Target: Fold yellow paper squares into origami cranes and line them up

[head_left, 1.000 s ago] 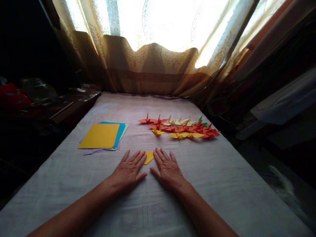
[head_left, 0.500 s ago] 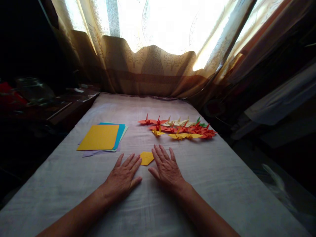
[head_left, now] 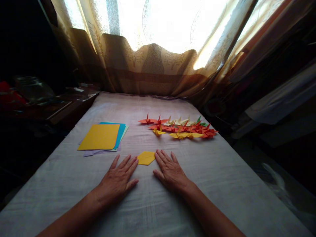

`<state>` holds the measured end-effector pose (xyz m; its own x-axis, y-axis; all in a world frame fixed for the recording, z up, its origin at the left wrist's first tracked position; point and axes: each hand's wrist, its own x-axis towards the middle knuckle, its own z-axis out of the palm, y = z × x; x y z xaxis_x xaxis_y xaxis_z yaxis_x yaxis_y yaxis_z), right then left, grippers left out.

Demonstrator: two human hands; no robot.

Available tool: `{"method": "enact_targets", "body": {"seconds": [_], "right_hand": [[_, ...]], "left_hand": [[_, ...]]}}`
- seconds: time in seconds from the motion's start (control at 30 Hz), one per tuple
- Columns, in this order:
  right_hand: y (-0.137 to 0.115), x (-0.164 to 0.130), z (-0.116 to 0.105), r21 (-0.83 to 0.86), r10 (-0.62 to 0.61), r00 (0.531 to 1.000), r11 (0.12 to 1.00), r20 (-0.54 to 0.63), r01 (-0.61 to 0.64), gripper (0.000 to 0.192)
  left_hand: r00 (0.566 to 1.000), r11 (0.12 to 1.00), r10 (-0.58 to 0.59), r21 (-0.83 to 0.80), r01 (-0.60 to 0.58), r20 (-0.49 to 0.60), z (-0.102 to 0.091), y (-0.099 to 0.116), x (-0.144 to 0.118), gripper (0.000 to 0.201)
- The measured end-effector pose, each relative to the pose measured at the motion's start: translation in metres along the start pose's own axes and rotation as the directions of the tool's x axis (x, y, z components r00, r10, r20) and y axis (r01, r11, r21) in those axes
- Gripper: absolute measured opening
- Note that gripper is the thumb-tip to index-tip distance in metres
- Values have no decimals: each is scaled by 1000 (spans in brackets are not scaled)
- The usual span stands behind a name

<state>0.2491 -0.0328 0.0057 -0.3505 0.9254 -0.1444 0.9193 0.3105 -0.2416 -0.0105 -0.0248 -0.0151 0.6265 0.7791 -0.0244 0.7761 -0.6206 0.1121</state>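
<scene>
A small folded piece of yellow origami paper (head_left: 146, 158) lies flat on the cloth between my two hands. My left hand (head_left: 118, 175) rests palm down with fingers spread, its fingertips at the paper's left edge. On the other side my right hand (head_left: 170, 169) lies flat too, fingers stretched out, its fingertips touching or just beside the paper's right corner. Neither hand grips anything. Beyond the hands, to the right, stand rows of folded paper cranes (head_left: 182, 128) in red, yellow, cream and green.
A stack of square paper sheets (head_left: 100, 136), yellow on top with blue, pale green and lilac beneath, lies at the left. The whitish cloth (head_left: 148, 210) covers the table. A curtain (head_left: 153, 65) hangs at the far edge, and dark furniture (head_left: 61, 110) stands at left.
My hands have moved apart, the left one leftward and the right one rightward. More of the folded yellow paper shows between them.
</scene>
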Motion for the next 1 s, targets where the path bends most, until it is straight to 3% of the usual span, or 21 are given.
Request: {"method": "enact_targets", "body": {"seconds": [0.2,0.5,0.67,0.8,1.0], "right_hand": [[-2,-4,1,-3,99,995,995,-21,-99,63],[1,-6,12,1,164,970,986,-180,-167,61],[-1,-9,14,23,127,936,992,-329,-127,43],[-11,-9,11,23,76,940,997,-333,-73,31],[-13,5,6,33,70,945,997,-318,-63,33]], "left_hand": [[999,999,-36,8,36,12,-13,-5,-14,59],[977,991,-106,-96,90,-184,-39,-8,7,32],[974,991,-73,-124,48,-213,-33,2,20,28],[968,989,-59,-144,24,-244,-26,7,23,19],[954,993,-56,-118,22,-293,-22,19,27,24]]}}
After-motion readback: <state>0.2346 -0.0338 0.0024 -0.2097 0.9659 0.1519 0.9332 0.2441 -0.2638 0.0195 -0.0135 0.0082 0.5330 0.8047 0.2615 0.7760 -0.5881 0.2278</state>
